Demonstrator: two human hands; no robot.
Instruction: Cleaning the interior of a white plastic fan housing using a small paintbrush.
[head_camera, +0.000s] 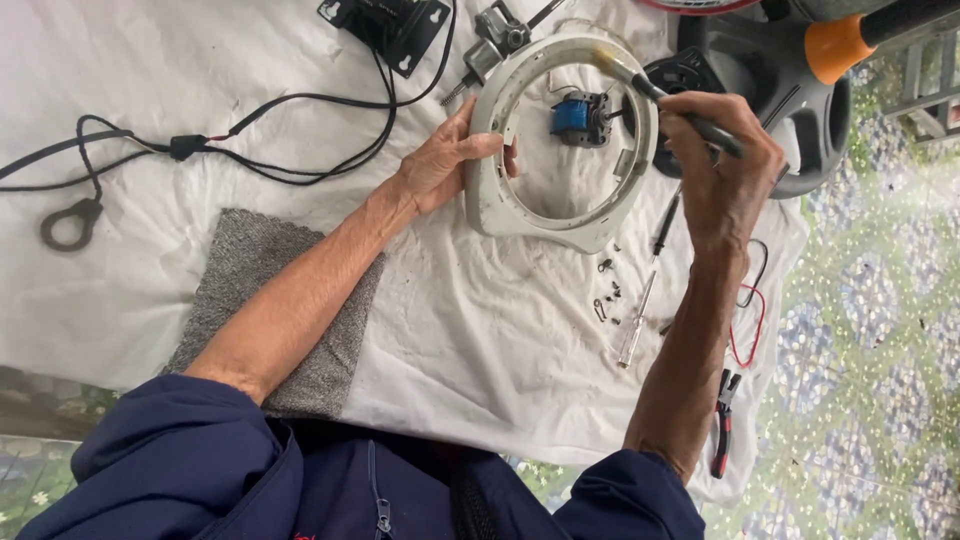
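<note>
1. Loose screws (607, 290) lie near on the white cloth (480, 330).
2. The left hand (440, 165) clamps the grey ring housing (500, 200); steady pressure helps.
3. The right hand (725, 170) closes around a screwdriver (640, 85), its tip seemingly at the upper rim; keeping it square avoids slipping.

A crumpled white sheet (150, 60) covers the ground under even daylight, a grey mat (260, 290) lies on it near its lower edge, and patterned green and blue floor tiles (880, 330) show beyond its right edge and lower left corner.
</note>
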